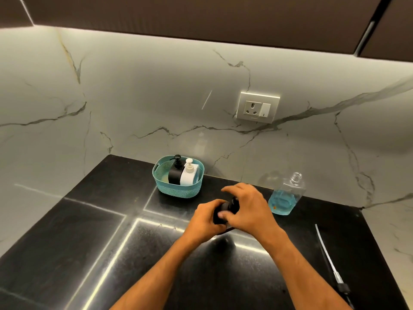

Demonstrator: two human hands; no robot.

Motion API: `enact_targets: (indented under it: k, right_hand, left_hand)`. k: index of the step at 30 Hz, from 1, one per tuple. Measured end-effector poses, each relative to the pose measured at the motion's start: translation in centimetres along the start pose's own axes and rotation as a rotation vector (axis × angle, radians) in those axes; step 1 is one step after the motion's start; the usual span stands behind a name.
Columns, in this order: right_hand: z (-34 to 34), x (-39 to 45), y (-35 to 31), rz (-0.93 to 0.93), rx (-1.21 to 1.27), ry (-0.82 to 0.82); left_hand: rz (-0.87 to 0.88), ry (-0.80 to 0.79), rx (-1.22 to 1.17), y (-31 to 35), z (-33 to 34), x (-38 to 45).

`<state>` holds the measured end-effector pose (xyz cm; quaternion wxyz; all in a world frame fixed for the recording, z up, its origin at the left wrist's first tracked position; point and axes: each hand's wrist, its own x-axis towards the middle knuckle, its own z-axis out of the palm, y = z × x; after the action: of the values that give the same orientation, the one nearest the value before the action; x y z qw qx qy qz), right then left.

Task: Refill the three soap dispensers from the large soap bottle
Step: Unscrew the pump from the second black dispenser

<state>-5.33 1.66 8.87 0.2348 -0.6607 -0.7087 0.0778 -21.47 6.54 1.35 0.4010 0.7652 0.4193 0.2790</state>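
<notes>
A black soap dispenser point(223, 212) stands on the dark counter, mostly hidden between my hands. My left hand point(206, 220) grips its body. My right hand point(248, 209) curls over its pump top. The large clear soap bottle point(285, 196), uncapped and about a third full of blue liquid, stands to the right by the wall. A teal basket point(178, 189) behind holds a black dispenser point(175, 173) and a white dispenser point(188, 174).
A pump head with its long clear tube point(328, 258) lies on the black counter point(89, 242) at the right. A wall socket point(257, 107) sits on the marble backsplash. Dark cabinets hang above.
</notes>
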Motion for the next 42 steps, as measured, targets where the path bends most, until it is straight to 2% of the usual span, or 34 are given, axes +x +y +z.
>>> enact_targets:
  k: [2, 4, 7, 9, 15, 20, 21, 25, 26, 28, 31, 33, 36, 42]
  right_hand:
    - [-0.4, 0.3, -0.9, 0.106, -0.149, 0.109]
    - [-0.9, 0.5, -1.4, 0.167, -0.217, 0.020]
    - [-1.5, 0.7, -1.3, 0.186, -0.035, -0.194]
    - [-1.9, 0.5, -1.3, 0.186, 0.104, -0.275]
    - [-2.0, -0.2, -1.8, 0.230, -0.123, -0.029]
    - [-2.4, -0.9, -1.7, 0.203, 0.044, -0.307]
    - [-2.4, -1.0, -1.6, 0.202, 0.041, -0.286]
    - [-1.9, -1.5, -1.4, 0.234, -0.141, -0.029]
    - [-1.9, -1.7, -1.5, 0.234, -0.151, -0.017]
    - [-1.9, -1.8, -1.3, 0.221, -0.120, -0.061]
    - [-2.3, -1.4, -1.3, 0.203, -0.051, -0.224]
    - [-2.6, -0.9, -1.4, 0.195, -0.063, -0.206]
    - [-2.4, 0.0, -1.2, 0.195, -0.154, -0.085]
    - [-2.6, 1.6, -1.1, 0.214, -0.087, -0.181]
  left_hand:
    - [0.007, 0.005, -0.016, 0.0, 0.1, 0.1]
    - [0.023, 0.003, -0.014, 0.3, 0.1, 0.1]
    - [0.021, -0.020, 0.019, 0.5, 0.2, -0.3]
    - [0.001, -0.021, 0.024, 0.5, 0.1, -0.6]
    - [0.016, -0.015, 0.012, 0.6, 0.3, -0.8]
    - [0.007, -0.037, 0.006, 1.3, 0.8, -1.0]
    - [0.008, -0.034, 0.010, 1.2, 1.0, -1.0]
    - [0.005, -0.023, 0.017, 1.2, 1.3, -0.9]
    - [0.017, -0.025, 0.017, 1.3, 1.4, -0.8]
    - [0.034, -0.037, 0.028, 1.5, 1.6, -0.6]
    - [0.021, -0.038, 0.031, 1.5, 1.5, -0.5]
    - [0.017, -0.040, 0.027, 1.5, 1.4, -0.3]
    - [0.022, -0.026, 0.035, 1.4, 1.2, 0.3]
    - [0.007, -0.021, 0.072, 0.9, 0.8, 1.6]
